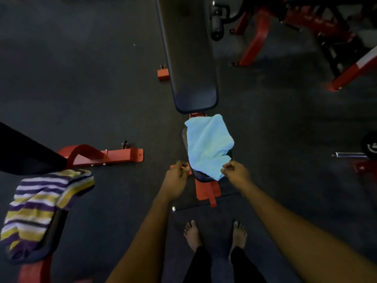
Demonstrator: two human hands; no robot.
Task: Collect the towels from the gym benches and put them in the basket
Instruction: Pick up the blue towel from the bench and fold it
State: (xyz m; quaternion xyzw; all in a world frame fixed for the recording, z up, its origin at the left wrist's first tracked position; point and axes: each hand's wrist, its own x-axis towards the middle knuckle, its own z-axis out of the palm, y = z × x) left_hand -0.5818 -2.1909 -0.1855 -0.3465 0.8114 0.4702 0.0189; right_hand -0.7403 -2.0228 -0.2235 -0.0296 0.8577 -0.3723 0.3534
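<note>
A light blue towel (pixel 208 144) lies crumpled over the seat pad of the dark bench (pixel 189 58) straight ahead. My right hand (pixel 236 171) pinches the towel's near right corner. My left hand (pixel 177 173) has its fingers curled right at the towel's near left edge; whether it grips the cloth is unclear. A second towel (pixel 40 201), striped purple, yellow and white, is draped over another bench's seat at the lower left. No basket is in view.
The red bench frame (pixel 206 190) juts toward my bare feet (pixel 214 235). A red floor bar (pixel 114 155) lies left of centre. Red machines (pixel 306 27) fill the upper right. A weight plate on a bar (pixel 369 148) sits at the right edge.
</note>
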